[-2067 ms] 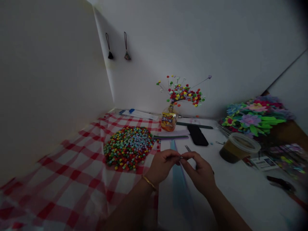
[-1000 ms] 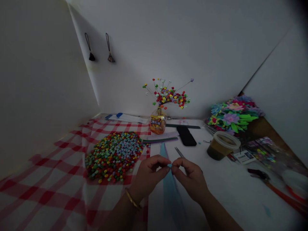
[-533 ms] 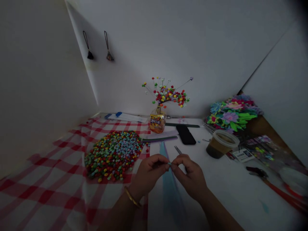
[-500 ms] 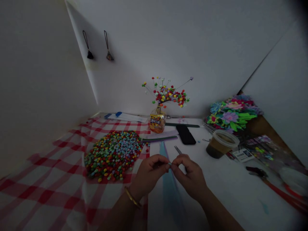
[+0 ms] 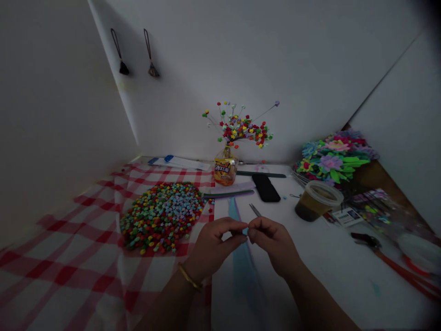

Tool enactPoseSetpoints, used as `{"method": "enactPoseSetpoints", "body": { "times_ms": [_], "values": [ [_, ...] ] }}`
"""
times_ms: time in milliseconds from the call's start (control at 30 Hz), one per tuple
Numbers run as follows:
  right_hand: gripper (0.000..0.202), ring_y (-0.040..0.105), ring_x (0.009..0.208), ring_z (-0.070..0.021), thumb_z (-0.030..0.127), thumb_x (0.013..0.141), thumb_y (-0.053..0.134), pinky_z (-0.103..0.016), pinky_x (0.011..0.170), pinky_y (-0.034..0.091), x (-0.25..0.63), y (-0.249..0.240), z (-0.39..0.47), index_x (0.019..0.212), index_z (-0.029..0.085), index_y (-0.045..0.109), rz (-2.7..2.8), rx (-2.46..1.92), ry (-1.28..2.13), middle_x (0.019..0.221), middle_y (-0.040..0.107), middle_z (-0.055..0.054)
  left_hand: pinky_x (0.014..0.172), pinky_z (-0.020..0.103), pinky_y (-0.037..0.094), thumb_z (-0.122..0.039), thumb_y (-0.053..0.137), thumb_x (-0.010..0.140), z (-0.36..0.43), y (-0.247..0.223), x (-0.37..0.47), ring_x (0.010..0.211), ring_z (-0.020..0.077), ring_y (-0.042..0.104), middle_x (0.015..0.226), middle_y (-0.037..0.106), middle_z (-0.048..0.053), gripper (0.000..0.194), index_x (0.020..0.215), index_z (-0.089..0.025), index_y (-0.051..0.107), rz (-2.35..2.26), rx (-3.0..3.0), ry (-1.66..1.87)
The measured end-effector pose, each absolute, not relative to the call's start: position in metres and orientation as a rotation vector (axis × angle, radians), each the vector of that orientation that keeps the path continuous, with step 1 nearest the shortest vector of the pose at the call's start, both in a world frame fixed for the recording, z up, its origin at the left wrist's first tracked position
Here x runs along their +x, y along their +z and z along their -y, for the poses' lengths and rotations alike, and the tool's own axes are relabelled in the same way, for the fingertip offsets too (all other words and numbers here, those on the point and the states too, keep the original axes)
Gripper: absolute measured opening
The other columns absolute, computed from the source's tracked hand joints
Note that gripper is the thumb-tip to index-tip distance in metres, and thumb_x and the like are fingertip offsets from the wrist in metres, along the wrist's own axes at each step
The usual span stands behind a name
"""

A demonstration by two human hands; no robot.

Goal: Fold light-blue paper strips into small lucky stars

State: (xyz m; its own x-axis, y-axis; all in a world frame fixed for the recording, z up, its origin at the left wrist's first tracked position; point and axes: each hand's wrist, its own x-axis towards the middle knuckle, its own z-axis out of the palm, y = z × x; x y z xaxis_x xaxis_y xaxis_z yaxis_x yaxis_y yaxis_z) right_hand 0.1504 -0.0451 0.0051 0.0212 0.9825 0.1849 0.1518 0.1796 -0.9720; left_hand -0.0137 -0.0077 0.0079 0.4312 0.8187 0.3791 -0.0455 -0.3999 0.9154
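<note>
My left hand [image 5: 218, 243], with a gold bangle at the wrist, pinches a tiny light blue piece [image 5: 245, 231] between thumb and fingertips. My right hand [image 5: 274, 241] meets it from the right, its fingers closed at the same piece; its exact shape is too small to tell. Under my hands lie long light blue paper strips [image 5: 243, 266] on the white surface. Metal tweezers [image 5: 255, 210] point away just beyond my right hand. Left of my hands a large heap of small coloured stars [image 5: 165, 216] rests on a red and white checked cloth [image 5: 86, 276].
A bottle [image 5: 225, 171] holds wire stems with coloured stars. Behind my hands lie a black phone [image 5: 266, 187] and dark strips [image 5: 229, 194]. To the right are a tub of brown liquid [image 5: 317, 202], fuzzy flowers [image 5: 332, 161], a card [image 5: 347, 217] and red-handled pliers [image 5: 368, 240].
The fingers of my left hand have straightened a little, and my right fingers have curled in around the light blue piece. The whole view has shifted slightly, so the table things appear higher.
</note>
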Motion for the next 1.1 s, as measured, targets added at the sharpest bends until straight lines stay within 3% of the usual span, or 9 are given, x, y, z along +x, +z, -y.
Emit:
{"method": "enactPoseSetpoints", "body": {
  "times_ms": [67,200,367,733,1100],
  "values": [
    [0.011,0.052,0.058,-0.0122,0.027,0.077,0.061,-0.026,0.055,0.045,0.150,0.004,0.046,0.071,0.018,0.060,1.372,-1.174,0.931,0.061,0.055,0.002,0.068,0.025,0.048,-0.015,0.069,0.071,0.008,0.007,-0.014,0.072,0.0158,0.063,0.077,0.071,0.005,0.016,0.086,-0.019,0.075,-0.694,1.708,1.156],
    [0.004,0.058,0.071,-0.0158,0.024,0.079,0.062,-0.031,0.065,0.048,0.147,0.002,0.048,0.080,0.021,0.064,1.503,-1.135,0.512,0.074,0.061,-0.001,0.062,0.024,0.051,-0.016,0.072,0.068,0.009,0.005,-0.012,0.067,0.0143,0.063,0.073,0.070,0.003,0.016,0.083,-0.019,0.075,-0.706,1.443,1.189],
    [0.006,0.059,0.072,-0.0175,0.019,0.081,0.061,-0.036,0.070,0.048,0.147,0.007,0.049,0.085,0.022,0.064,1.680,-1.056,0.209,0.073,0.063,-0.002,0.057,0.023,0.052,-0.014,0.075,0.061,0.010,0.008,-0.011,0.059,0.0123,0.062,0.066,0.069,0.002,0.017,0.077,-0.017,0.075,-0.669,1.218,1.144],
    [0.013,0.061,0.071,-0.0189,0.014,0.081,0.058,-0.039,0.069,0.049,0.150,0.012,0.047,0.087,0.024,0.065,1.776,-0.978,0.019,0.073,0.066,-0.002,0.057,0.024,0.053,-0.016,0.078,0.058,0.010,0.010,-0.011,0.057,0.0119,0.062,0.062,0.068,0.001,0.017,0.075,-0.017,0.075,-0.611,1.153,1.084],
    [0.013,0.060,0.075,-0.0187,0.012,0.083,0.055,-0.034,0.066,0.051,0.147,0.009,0.048,0.089,0.022,0.062,1.792,-0.993,-0.070,0.075,0.064,-0.004,0.056,0.022,0.051,-0.016,0.079,0.057,0.011,0.009,-0.008,0.056,0.0103,0.060,0.063,0.068,0.001,0.016,0.072,-0.015,0.074,-0.590,1.127,1.115]
  ]
}}
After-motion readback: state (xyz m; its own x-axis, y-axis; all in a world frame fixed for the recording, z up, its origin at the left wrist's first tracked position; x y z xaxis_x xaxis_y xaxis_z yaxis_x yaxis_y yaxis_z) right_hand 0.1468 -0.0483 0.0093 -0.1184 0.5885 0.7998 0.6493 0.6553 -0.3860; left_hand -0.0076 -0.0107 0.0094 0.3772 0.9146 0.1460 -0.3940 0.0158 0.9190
